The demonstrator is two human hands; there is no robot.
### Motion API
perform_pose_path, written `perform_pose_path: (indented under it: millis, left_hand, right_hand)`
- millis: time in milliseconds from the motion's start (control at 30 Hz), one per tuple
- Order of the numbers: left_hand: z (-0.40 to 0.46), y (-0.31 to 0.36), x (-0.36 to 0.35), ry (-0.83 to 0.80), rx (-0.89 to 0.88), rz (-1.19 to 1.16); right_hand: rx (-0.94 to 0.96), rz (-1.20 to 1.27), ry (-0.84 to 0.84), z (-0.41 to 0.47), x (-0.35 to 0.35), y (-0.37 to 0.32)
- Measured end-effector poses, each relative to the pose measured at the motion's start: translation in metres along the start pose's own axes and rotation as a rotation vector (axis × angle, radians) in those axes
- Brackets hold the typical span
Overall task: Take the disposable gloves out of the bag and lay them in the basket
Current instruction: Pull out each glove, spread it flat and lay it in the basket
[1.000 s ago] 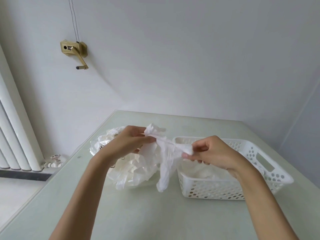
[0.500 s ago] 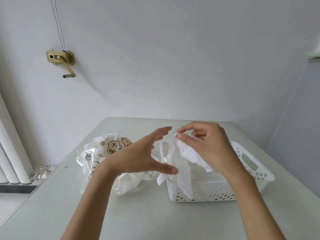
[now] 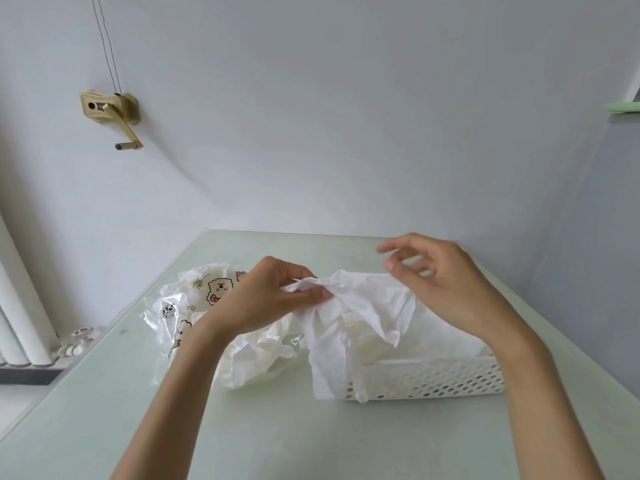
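A thin white disposable glove (image 3: 349, 317) hangs over the left end of the white perforated basket (image 3: 433, 379), its fingers draping down the basket's outer corner. My left hand (image 3: 273, 299) pinches the glove's upper edge between thumb and fingers. My right hand (image 3: 440, 282) hovers above the basket with fingers loosely spread, holding nothing. More white gloves lie inside the basket. The clear plastic bag (image 3: 194, 306) with cartoon prints sits crumpled to the left of the basket, with gloves spilling from its mouth.
The pale green table (image 3: 311, 438) meets a white wall at the back. A brass hand crank (image 3: 114, 116) is fixed on the wall at the left. A white radiator (image 3: 17, 320) stands at the far left, beyond the table's edge.
The glove passed from my right hand to my left hand. My right hand let go and lifted up and to the right. The glove now lies across the basket's left end.
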State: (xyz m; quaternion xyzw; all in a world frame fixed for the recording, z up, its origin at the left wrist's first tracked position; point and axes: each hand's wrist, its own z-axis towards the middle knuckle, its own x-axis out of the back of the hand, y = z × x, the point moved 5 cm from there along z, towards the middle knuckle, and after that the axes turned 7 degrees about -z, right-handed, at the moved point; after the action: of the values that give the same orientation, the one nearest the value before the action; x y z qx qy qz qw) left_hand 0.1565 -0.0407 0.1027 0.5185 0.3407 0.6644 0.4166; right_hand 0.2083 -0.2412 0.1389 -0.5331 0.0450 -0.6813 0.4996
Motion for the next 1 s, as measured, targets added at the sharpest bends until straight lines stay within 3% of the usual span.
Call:
perform_pose_path:
  millis: [67,200,367,467,600,767,1000]
  left_hand:
    - [0.001,0.0,0.0,0.022,-0.012,-0.004]
    - [0.003,0.001,0.001,0.046,-0.034,-0.023]
    - [-0.001,-0.001,0.012,0.084,-0.043,-0.023]
    - [-0.003,0.0,0.018,0.102,-0.06,-0.028]
    - [-0.009,0.004,0.02,0.049,-0.068,0.001]
    - [-0.006,0.004,0.007,-0.044,-0.183,-0.119]
    - [-0.002,0.011,-0.007,0.1,-0.274,-0.258]
  right_hand:
    - [0.032,0.006,-0.025,-0.001,-0.001,-0.004]
    - [0.071,-0.164,-0.295,-0.011,-0.031,-0.018]
    - [0.111,-0.325,-0.176,-0.004,-0.044,-0.018]
    - [0.062,-0.106,-0.207,-0.002,-0.041,-0.013]
    - [-0.092,0.289,-0.059,0.002,-0.019,-0.002]
    - [-0.242,0.595,-0.044,0.003,-0.021,0.011]
    - [-0.153,0.425,0.353,-0.003,0.004,0.007]
